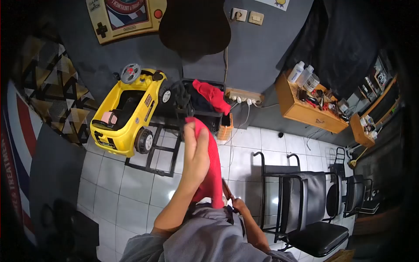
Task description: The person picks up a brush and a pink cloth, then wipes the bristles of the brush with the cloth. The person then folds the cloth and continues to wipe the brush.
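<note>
One red cloth (212, 174), left hand (196, 150) gripping, right hand (239, 204) unclear

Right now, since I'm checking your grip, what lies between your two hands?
Head view: the red cloth hangs from the raised left hand down beside the lower right hand; nothing else between them.

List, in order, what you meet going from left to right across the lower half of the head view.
Yellow toy car → red cloth gripped by the raised left hand → right hand, low by the body → black chair.
</note>
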`<state>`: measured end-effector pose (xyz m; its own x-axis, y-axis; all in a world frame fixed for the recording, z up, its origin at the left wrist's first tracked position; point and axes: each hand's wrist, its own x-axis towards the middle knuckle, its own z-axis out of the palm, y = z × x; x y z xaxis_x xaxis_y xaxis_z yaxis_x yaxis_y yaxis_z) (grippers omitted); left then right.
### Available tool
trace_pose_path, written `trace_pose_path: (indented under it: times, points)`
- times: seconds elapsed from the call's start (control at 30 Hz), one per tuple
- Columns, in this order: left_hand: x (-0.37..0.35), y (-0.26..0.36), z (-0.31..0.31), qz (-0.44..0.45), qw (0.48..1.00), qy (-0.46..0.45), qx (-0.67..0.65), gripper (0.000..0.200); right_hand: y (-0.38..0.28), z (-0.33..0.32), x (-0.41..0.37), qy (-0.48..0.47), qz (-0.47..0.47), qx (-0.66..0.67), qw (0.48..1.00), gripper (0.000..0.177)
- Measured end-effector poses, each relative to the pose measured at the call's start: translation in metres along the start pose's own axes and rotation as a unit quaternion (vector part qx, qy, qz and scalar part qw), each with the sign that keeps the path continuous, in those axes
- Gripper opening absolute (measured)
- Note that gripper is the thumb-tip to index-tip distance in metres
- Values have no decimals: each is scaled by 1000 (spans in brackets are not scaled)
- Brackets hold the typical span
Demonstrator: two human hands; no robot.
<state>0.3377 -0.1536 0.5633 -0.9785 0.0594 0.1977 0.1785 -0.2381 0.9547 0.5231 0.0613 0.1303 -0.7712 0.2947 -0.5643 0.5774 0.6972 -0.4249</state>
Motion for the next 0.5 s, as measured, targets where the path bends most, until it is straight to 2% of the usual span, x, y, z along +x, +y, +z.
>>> trace_pose_path:
  times: [0.03, 0.07, 0.1, 0.13, 0.17, 0.23, 0.3, 0.33, 0.37, 0.43, 0.5]
  points:
    - [-4, -5, 1, -15, 1000, -19, 1, 22, -6, -10, 1, 11, 12, 124, 992, 75]
    - [-8, -17, 4, -18, 1000, -2, -8, 17, -82, -69, -51, 13, 49, 299, 953, 66]
    - [-12, -27, 7, -23, 1000, 13, -16, 13, -101, -86, -55, -17, 11, 413, 911, 59]
    - [-15, -29, 8, -27, 1000, -8, 7, 15, -138, -123, -83, -76, -4, 539, 839, 57]
    - [-17, -33, 7, 21, 993, -18, 114, 16, -172, -155, -112, -126, -56, 642, 754, 56]
    - [-24, -25, 12, -27, 995, -60, 74, 17, -195, -174, -138, -206, -166, 730, 630, 56]
    - [-25, -22, 20, 6, 993, -82, 80, 18, -220, -184, -156, -153, -234, 613, 739, 56]
    - [-24, -25, 24, 88, 989, -77, 91, 20, -234, -190, -166, -152, -218, 577, 772, 54]
    - [-22, -20, 22, 66, 989, -76, 112, 21, -235, -179, -161, -135, -218, 597, 761, 50]
    - [-20, -13, 14, 20, 989, -51, 136, 21, -229, -159, -141, -75, -172, 542, 819, 49]
    - [-13, -8, 9, 17, 993, -74, 90, 20, -198, -120, -96, -40, -254, 309, 916, 48]
